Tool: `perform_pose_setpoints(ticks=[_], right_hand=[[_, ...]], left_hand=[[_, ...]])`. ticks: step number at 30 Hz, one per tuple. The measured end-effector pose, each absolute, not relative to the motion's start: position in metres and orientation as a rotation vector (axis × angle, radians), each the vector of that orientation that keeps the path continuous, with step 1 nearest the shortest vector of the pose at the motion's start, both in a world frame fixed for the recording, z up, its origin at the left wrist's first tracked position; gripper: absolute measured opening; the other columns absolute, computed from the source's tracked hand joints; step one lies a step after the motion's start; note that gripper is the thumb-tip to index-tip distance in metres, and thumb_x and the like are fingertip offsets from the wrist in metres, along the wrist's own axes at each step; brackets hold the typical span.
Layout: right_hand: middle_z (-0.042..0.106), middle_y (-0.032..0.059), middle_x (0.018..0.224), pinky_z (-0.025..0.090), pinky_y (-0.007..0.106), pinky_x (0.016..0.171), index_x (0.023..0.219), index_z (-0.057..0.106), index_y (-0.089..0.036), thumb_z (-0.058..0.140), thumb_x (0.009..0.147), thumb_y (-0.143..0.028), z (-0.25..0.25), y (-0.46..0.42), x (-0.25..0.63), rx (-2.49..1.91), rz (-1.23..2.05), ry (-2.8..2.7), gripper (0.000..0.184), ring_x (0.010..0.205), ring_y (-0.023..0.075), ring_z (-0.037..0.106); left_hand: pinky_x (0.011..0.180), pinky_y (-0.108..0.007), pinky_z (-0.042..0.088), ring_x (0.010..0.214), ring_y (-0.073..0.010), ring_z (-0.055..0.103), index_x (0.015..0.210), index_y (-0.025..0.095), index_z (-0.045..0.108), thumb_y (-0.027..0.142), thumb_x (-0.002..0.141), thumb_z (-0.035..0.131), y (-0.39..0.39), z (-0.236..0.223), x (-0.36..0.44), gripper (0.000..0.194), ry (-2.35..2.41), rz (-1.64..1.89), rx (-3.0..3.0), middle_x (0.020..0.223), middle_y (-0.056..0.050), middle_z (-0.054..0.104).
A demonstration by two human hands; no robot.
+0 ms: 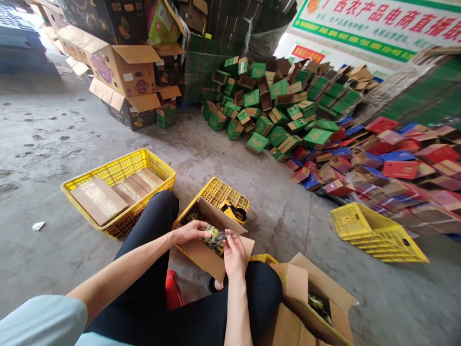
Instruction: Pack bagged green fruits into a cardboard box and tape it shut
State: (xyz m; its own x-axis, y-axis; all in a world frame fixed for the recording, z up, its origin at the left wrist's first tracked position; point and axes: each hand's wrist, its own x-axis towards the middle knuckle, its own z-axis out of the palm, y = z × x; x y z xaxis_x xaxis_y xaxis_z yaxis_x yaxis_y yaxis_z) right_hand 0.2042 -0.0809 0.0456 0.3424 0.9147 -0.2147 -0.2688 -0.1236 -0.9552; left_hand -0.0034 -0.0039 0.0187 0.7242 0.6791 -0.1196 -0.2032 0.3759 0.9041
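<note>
the clear packet, with yellow and dark green contents, is held up between the two hands, over the open carton. the left hand pinches its nine o'clock end with thumb and fingers, and the right hand is closed on the end at three o'clock; the hands are near each other but apart. the carton's flaps stand open around the packet, and more dark, yellowish contents show inside at ten o'clock.

at one o'clock from the packet, a yellow and black object rests on an upturned-looking yellow crate. at ten o'clock, a long yellow basket on the concrete floor bears brown boxes with shiny clear tape. at four o'clock, beyond the right knee, another open carton has dark wrapped contents inside. at three o'clock, well apart, a yellow crate lying tilted sits on the floor.

farther out, green boxes lie heaped at one o'clock, red and blue boxes at two, and large stacked cartons at eleven.
</note>
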Motion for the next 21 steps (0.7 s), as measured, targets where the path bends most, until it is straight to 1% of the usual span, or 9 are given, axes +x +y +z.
perform_pose_setpoints(ticks=[2, 4, 6, 8, 11, 15, 18, 21], right_hand=[[0.077, 0.0074, 0.125, 0.059, 0.038, 0.098, 0.11, 0.079, -0.028, 0.086, 0.075, -0.054, 0.048, -0.082, 0.201, -1.342, 1.126, -0.71, 0.044, 0.117, 0.0269, 0.07], [0.075, 0.0074, 0.133, 0.058, 0.039, 0.101, 0.121, 0.077, -0.027, 0.088, 0.075, -0.056, 0.05, -0.084, 0.196, -1.374, 1.176, -0.739, 0.055, 0.122, 0.0279, 0.069], [0.073, 0.0087, 0.137, 0.06, 0.04, 0.098, 0.128, 0.075, -0.026, 0.089, 0.074, -0.057, 0.051, -0.086, 0.191, -1.381, 1.284, -0.729, 0.064, 0.123, 0.0296, 0.07], [0.075, 0.0099, 0.135, 0.063, 0.04, 0.091, 0.126, 0.077, -0.024, 0.089, 0.072, -0.059, 0.051, -0.087, 0.187, -1.386, 1.337, -0.69, 0.066, 0.119, 0.0307, 0.072], [0.078, 0.0098, 0.129, 0.065, 0.038, 0.084, 0.115, 0.08, -0.023, 0.091, 0.067, -0.06, 0.05, -0.085, 0.187, -1.415, 1.288, -0.629, 0.062, 0.114, 0.0308, 0.074], [0.079, 0.0101, 0.127, 0.065, 0.035, 0.079, 0.115, 0.081, -0.023, 0.091, 0.065, -0.061, 0.047, -0.084, 0.192, -1.437, 1.225, -0.587, 0.064, 0.112, 0.0305, 0.075], [0.08, 0.0111, 0.121, 0.065, 0.033, 0.075, 0.113, 0.082, -0.02, 0.09, 0.066, -0.065, 0.046, -0.084, 0.193, -1.45, 1.204, -0.596, 0.065, 0.106, 0.0302, 0.076], [0.081, 0.0117, 0.116, 0.063, 0.031, 0.07, 0.111, 0.082, -0.018, 0.088, 0.069, -0.066, 0.048, -0.084, 0.193, -1.469, 1.192, -0.608, 0.064, 0.102, 0.0296, 0.076]], left_hand=[[0.067, -0.024, 0.041, 0.075, -0.0137, 0.06, 0.109, 0.012, 0.079, 0.059, 0.081, 0.088, -0.004, 0.019, -0.004, 0.055, 0.546, 0.602, 1.07, 0.093, -0.007, 0.075], [0.067, -0.023, 0.04, 0.074, -0.0132, 0.059, 0.104, 0.012, 0.079, 0.062, 0.082, 0.085, -0.005, 0.019, -0.004, 0.055, 0.547, 0.596, 1.084, 0.091, -0.007, 0.074], [0.068, -0.024, 0.042, 0.074, -0.0136, 0.059, 0.104, 0.012, 0.079, 0.065, 0.082, 0.083, -0.007, 0.019, -0.003, 0.058, 0.553, 0.588, 1.083, 0.091, -0.007, 0.074], [0.069, -0.025, 0.043, 0.073, -0.0143, 0.06, 0.103, 0.012, 0.079, 0.068, 0.082, 0.082, -0.008, 0.02, -0.002, 0.06, 0.576, 0.578, 1.074, 0.089, -0.007, 0.073], [0.07, -0.026, 0.045, 0.076, -0.0162, 0.062, 0.103, 0.012, 0.079, 0.07, 0.081, 0.081, -0.008, 0.022, -0.002, 0.062, 0.605, 0.57, 1.043, 0.09, -0.008, 0.073], [0.075, -0.027, 0.048, 0.081, -0.0166, 0.064, 0.104, 0.013, 0.078, 0.067, 0.079, 0.085, -0.005, 0.023, -0.002, 0.06, 0.619, 0.584, 0.986, 0.093, -0.007, 0.073], [0.071, -0.026, 0.045, 0.073, -0.0136, 0.06, 0.092, 0.012, 0.077, 0.063, 0.074, 0.089, -0.004, 0.018, -0.002, 0.055, 0.653, 0.606, 1.004, 0.083, -0.004, 0.07], [0.065, -0.024, 0.04, 0.066, -0.0113, 0.056, 0.084, 0.012, 0.074, 0.064, 0.074, 0.089, -0.003, 0.015, 0.0, 0.055, 0.674, 0.641, 1.026, 0.075, -0.002, 0.067]])
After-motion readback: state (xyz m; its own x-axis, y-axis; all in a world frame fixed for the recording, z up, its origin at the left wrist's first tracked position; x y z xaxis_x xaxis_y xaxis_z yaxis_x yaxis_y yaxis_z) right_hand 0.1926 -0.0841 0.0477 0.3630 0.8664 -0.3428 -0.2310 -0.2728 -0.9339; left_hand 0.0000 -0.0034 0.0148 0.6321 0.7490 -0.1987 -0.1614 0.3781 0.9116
